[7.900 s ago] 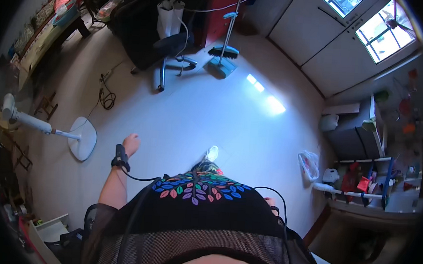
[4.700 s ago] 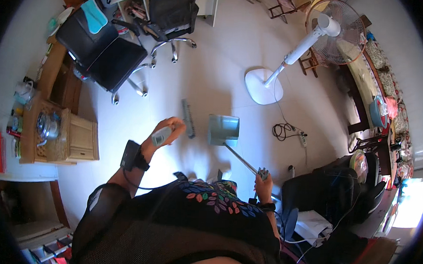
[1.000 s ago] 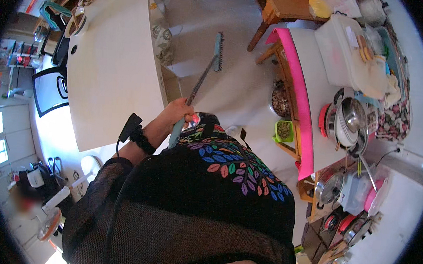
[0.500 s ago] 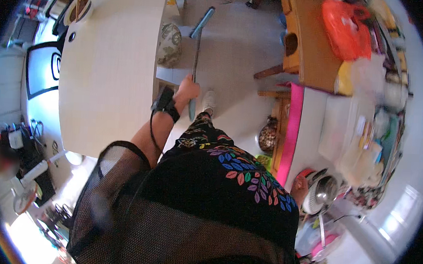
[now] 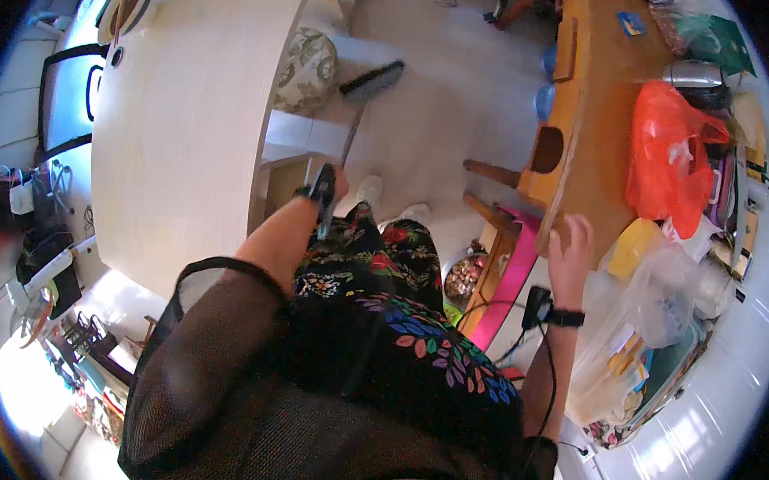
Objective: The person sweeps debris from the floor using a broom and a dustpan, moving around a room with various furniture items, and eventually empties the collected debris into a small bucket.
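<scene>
My left hand (image 5: 338,184) is closed round the grey handle (image 5: 350,134) of a broom, partly hidden behind the wrist device. The broom head (image 5: 372,78), with dark bristles, lies on the floor (image 5: 445,116) ahead, beside a patterned round cushion or stool (image 5: 307,72). My right hand (image 5: 571,249), fingers apart and empty, is at the near corner of an orange wooden table (image 5: 584,138); whether it touches the edge I cannot tell. A red plastic bag (image 5: 671,161) lies on that table.
A pale desk (image 5: 180,122) borders the narrow aisle on the left. At the right stand a pink-edged table (image 5: 509,287) crowded with clear bags and containers, and a bowl of round items (image 5: 463,276) beneath it. My feet (image 5: 391,205) are between the furniture.
I have moved forward into the aisle. The broom head has shifted lower in view. My right hand has risen to the wooden table; the dustpan it held earlier is out of view.
</scene>
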{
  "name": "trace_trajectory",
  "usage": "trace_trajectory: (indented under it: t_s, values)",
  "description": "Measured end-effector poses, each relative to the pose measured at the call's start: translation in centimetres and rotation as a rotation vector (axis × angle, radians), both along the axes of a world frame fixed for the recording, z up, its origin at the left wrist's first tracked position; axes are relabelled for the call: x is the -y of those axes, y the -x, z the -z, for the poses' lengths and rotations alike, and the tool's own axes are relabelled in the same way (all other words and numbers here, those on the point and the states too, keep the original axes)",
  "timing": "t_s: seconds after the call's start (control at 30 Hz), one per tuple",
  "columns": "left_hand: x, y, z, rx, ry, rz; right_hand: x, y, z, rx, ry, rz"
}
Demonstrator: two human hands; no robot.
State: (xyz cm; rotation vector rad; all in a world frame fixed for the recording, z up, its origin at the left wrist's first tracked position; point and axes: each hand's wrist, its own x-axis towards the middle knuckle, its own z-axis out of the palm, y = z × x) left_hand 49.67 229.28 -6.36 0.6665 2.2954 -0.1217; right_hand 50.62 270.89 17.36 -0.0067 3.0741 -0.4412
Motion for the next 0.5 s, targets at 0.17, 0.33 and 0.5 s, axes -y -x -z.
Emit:
trace_trajectory:
  t_s: [0.17,0.33,0.5]
  values:
    - [0.2,-6.7,-5.6,0.37,-0.54,-1.168,-2.4,8.8,2.9,-0.078,-0.102,0.135]
    - [-3.4,-4.1,-11.3,0.07,-0.557,-1.11,-1.9,12.5,4.5,-0.115,-0.218,0.226]
    - [-6.1,9.5,-7.1,0.146,-0.534,-1.187,-1.0,13.4,3.7,-0.053,-0.231,0.299]
